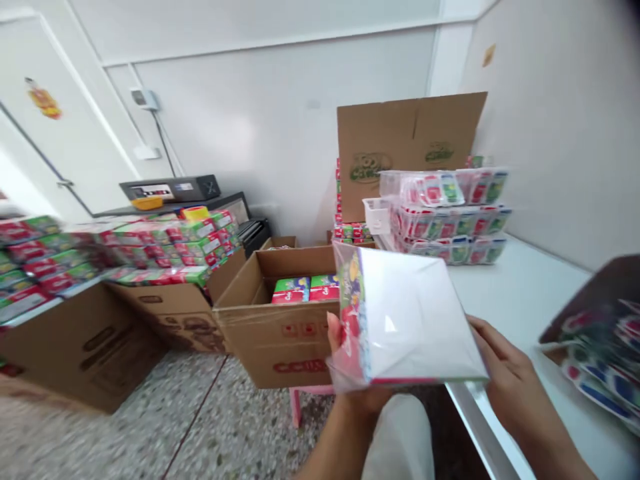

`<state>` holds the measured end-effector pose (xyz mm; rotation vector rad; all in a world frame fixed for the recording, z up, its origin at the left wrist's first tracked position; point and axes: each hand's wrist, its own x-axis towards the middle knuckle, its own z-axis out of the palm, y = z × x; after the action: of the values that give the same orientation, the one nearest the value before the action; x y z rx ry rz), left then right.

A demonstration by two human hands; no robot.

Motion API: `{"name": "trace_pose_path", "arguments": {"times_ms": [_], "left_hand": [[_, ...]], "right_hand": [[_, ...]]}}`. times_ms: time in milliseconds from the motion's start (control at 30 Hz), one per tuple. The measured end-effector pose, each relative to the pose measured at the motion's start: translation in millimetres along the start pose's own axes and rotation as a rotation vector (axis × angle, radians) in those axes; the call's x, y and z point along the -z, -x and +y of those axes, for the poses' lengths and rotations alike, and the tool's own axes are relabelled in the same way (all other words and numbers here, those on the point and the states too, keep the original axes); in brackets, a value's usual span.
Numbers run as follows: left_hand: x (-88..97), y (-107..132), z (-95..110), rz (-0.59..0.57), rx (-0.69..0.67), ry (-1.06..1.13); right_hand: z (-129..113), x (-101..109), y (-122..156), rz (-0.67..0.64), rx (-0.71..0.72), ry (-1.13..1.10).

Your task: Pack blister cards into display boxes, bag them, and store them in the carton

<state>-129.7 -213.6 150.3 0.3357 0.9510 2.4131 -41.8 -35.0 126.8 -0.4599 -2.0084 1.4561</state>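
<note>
Both my hands hold a white carton (pixel 415 313) with a colourful printed side, wrapped in clear plastic film that sticks out past its left end. My left hand (pixel 364 400) supports it from below and the left, its fingers partly hidden behind the film. Gripping the right edge is my right hand (pixel 505 363). Just beyond the carton stands an open cardboard box (pixel 280 343), with red and green printed packs (pixel 293 291) inside. A pink stool (pixel 296 405) is under that box.
Stacked red-green packs (pixel 200 243) rise from cardboard boxes on the left. To the right, a white table (pixel 540 287) carries bagged packets (pixel 450 223), and an upright cardboard box (pixel 405 150) stands behind. A dark-sided container of packets (pixel 600 347) sits at the far right.
</note>
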Motion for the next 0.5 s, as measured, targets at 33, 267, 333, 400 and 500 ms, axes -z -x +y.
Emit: {"name": "trace_pose_path", "arguments": {"times_ms": [33,267,333,400,500], "left_hand": [[6.4,-8,22,0.048,-0.092,-0.032],[69.2,-67,200,0.237,-0.538,-0.291],[88.8,-77,236,0.29,-0.37,-0.37],[106.6,-86,259,0.285,-0.153,-0.484],[129.7,-98,274,0.14,0.172,-0.74]], "right_hand": [[-6,-11,-12,-0.043,0.0,-0.002],[-1,-72,-64,-0.232,0.249,0.291],[7,-86,-74,-0.295,0.414,0.366],[17,-97,-83,-0.343,0.539,0.423],[37,-106,-90,-0.395,0.659,0.54]]}}
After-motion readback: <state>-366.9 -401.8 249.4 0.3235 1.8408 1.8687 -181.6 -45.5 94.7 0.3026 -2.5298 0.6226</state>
